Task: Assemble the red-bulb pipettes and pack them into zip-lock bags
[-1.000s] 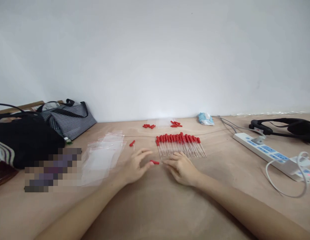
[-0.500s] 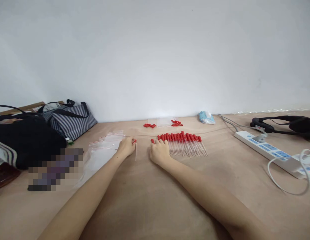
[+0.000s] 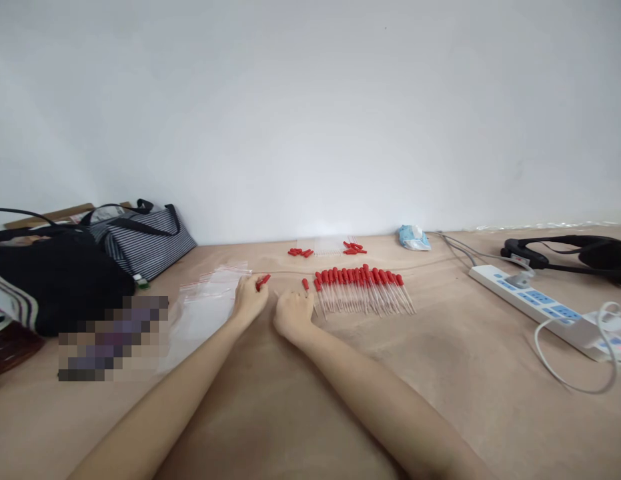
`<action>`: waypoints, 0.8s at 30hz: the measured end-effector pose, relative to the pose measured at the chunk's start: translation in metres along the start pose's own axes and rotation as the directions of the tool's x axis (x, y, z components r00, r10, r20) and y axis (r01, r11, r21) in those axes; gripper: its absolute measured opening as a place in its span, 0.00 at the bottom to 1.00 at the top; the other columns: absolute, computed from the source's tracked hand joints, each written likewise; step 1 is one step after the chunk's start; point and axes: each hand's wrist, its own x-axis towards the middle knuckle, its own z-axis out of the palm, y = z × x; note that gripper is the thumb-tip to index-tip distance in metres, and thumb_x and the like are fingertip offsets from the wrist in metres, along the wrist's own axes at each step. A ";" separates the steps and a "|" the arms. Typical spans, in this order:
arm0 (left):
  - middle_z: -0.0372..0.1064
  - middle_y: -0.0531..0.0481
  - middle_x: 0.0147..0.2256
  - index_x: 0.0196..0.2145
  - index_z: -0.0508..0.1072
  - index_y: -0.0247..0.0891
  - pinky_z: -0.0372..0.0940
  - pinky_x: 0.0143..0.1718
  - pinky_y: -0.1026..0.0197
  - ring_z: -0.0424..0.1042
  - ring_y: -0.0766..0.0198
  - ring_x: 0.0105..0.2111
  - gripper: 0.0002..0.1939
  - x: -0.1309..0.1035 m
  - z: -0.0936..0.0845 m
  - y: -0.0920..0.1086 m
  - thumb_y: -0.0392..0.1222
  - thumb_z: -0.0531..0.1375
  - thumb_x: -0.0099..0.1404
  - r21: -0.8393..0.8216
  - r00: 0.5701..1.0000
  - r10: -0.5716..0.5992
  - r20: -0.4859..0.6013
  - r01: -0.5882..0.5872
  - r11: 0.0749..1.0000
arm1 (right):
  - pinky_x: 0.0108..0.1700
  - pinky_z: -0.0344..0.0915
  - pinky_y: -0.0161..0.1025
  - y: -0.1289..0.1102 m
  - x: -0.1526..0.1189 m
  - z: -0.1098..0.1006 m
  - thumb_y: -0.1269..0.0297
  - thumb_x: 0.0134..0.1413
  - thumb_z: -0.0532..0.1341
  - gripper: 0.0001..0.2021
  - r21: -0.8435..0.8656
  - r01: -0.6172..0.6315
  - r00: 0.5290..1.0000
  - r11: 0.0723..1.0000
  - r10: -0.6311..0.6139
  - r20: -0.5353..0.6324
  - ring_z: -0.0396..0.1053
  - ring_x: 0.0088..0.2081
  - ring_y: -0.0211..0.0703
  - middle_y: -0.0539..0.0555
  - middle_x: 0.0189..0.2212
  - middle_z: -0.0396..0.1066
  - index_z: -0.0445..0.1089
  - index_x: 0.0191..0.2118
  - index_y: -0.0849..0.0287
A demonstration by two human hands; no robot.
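Fingers of the left hand [image 3: 249, 301], head view: curled around a red bulb [image 3: 263, 282], which pokes out past them.
Fingers of the right hand [image 3: 294, 313]: bent down close to the tabletop [image 3: 290, 407]; cannot tell whether they grip anything.
Single dropper [image 3: 305, 284]: red end just beyond the right hand, its lower part hidden by that hand.
Dropper row [image 3: 363, 277]: right of the right hand, side by side, red ends toward the wall [image 3: 340, 120], pale stems toward the person.
Clear bags [image 3: 203, 320]: overlapping, just left of the left hand.
Loose red bulbs [image 3: 300, 252]: near the wall, with another red cluster [image 3: 353, 249] to their right and clear tubes [image 3: 328, 245] between.
Power strip [image 3: 535, 303]: far right, cables attached.
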 end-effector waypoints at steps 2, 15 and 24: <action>0.68 0.44 0.36 0.37 0.71 0.33 0.65 0.40 0.59 0.69 0.59 0.37 0.13 -0.013 -0.001 0.001 0.33 0.51 0.55 -0.066 0.999 0.044 0.017 -0.043 0.997 | 0.42 0.50 0.46 0.014 -0.010 -0.004 0.73 0.50 0.51 0.12 -0.050 0.064 0.998 0.997 -0.064 -0.004 0.64 0.42 0.51 0.66 0.37 0.69 0.67 0.39 0.69; 0.68 0.51 0.30 0.34 0.70 0.38 0.62 0.31 0.64 0.67 0.65 0.29 0.08 -0.084 -0.002 0.042 0.42 0.53 0.60 -0.370 0.843 0.472 0.259 -0.364 0.854 | 0.37 0.52 0.38 0.150 -0.070 -0.021 0.71 0.56 0.49 0.09 0.071 0.533 0.812 0.843 -0.487 -0.322 0.62 0.34 0.38 0.53 0.31 0.66 0.65 0.37 0.59; 0.68 0.50 0.32 0.34 0.68 0.39 0.61 0.36 0.63 0.68 0.64 0.33 0.08 -0.086 -0.003 0.042 0.40 0.50 0.63 -0.419 0.802 0.546 0.243 -0.421 0.805 | 0.39 0.51 0.39 0.145 -0.069 -0.019 0.70 0.57 0.50 0.08 0.134 0.546 0.826 0.827 -0.505 -0.249 0.61 0.34 0.39 0.53 0.32 0.66 0.66 0.37 0.59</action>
